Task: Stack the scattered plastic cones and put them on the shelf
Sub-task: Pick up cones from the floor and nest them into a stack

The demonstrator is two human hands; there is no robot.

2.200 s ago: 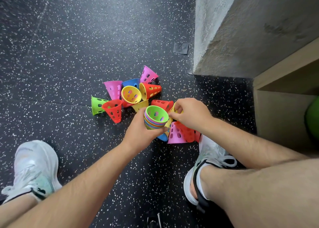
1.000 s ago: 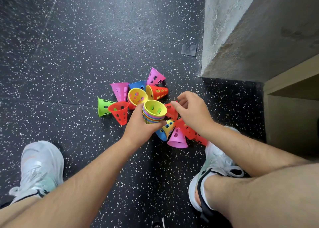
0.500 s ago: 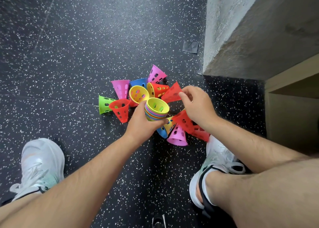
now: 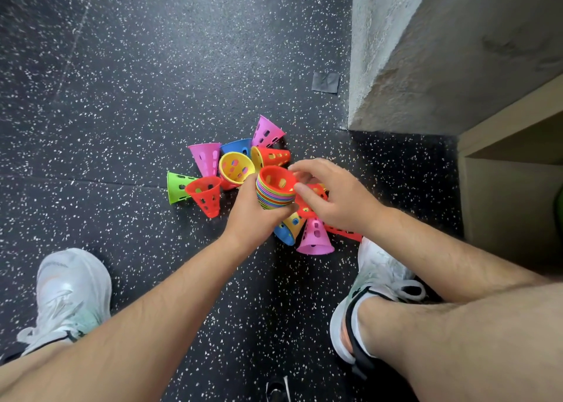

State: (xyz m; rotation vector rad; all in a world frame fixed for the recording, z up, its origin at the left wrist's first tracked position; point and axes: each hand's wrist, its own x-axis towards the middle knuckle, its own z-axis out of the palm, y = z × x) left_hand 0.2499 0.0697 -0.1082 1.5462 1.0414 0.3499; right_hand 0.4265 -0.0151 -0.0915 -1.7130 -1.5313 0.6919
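My left hand (image 4: pixel 249 215) grips a nested stack of colored cones (image 4: pixel 274 199) from below, rims up. A red perforated cone (image 4: pixel 275 180) sits as its top layer. My right hand (image 4: pixel 338 200) is at the stack's right side, thumb and fingers pinching the red cone's rim. Loose cones lie on the floor around the hands: yellow (image 4: pixel 236 167), pink (image 4: pixel 205 158), green (image 4: pixel 175 187), red (image 4: pixel 204 194), blue (image 4: pixel 237 145) and others, and more partly hidden under my hands, including a pink one (image 4: pixel 315 240).
The wooden shelf (image 4: pixel 511 145) opens at the right, beside a concrete wall (image 4: pixel 426 51). My white shoes (image 4: pixel 73 292) (image 4: pixel 374 283) stand on the speckled black floor on either side. A grey tape patch (image 4: pixel 325 82) lies near the wall corner.
My right hand picked a red cone off the floor and brought it onto the stack; the top layer went from green to yellow to red. The left hand stayed almost still.
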